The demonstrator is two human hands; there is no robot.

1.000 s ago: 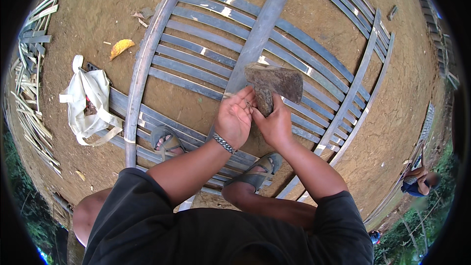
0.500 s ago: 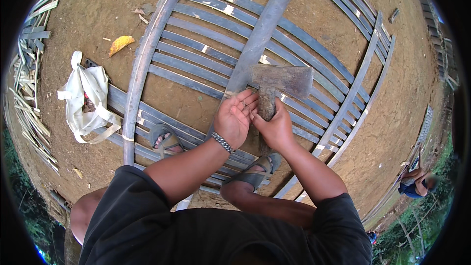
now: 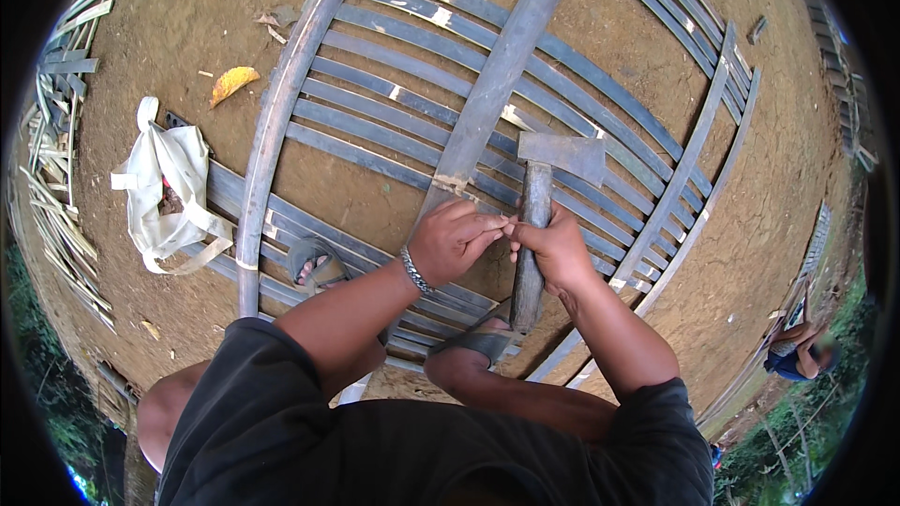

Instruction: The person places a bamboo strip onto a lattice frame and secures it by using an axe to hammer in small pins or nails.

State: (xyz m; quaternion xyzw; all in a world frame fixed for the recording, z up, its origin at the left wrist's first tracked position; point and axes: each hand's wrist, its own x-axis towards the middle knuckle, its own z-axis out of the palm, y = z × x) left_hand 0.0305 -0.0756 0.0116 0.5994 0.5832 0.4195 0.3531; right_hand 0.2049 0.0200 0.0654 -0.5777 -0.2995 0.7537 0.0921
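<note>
Hands met at a hatchet handle over a bamboo lattice.

The left hand (image 3: 452, 239) is pinched shut, fingertips touching the right hand (image 3: 555, 245), which is closed around the dark wooden-handled hatchet (image 3: 534, 225). Beyond lies the grey split-bamboo slat panel (image 3: 394, 84); a white cloth bag (image 3: 164, 183) is seen far left on the dirt ground (image 3: 169, 28).

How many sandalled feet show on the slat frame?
2: one sandalled foot left of the left hand, another sandalled foot below the hatchet by the right hand.
</note>
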